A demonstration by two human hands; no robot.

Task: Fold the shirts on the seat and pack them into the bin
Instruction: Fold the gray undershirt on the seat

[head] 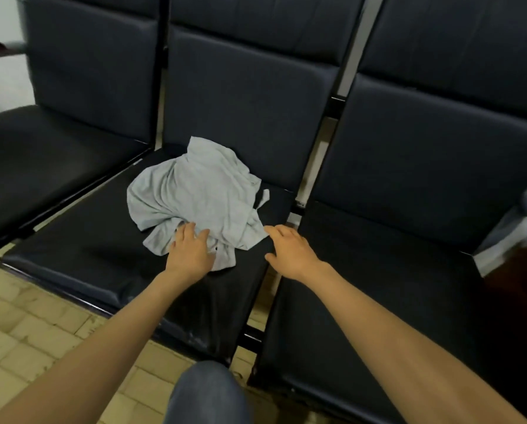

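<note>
On the bench (pixel 72 249), the crumpled grey shirt (pixel 194 191) is lying under our left hand (pixel 191 249), which is resting open on its near edge; our right hand (pixel 289 252) is hovering open beside its right corner.

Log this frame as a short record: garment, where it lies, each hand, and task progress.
garment: light grey shirt, crumpled, unfolded
location: middle seat of a dark row of seats
left hand: rests on the shirt's near edge; grip unclear
right hand: open, fingers stretched toward the shirt's right edge; contact unclear
bin: not clearly in view
progress: folding not yet begun
</note>
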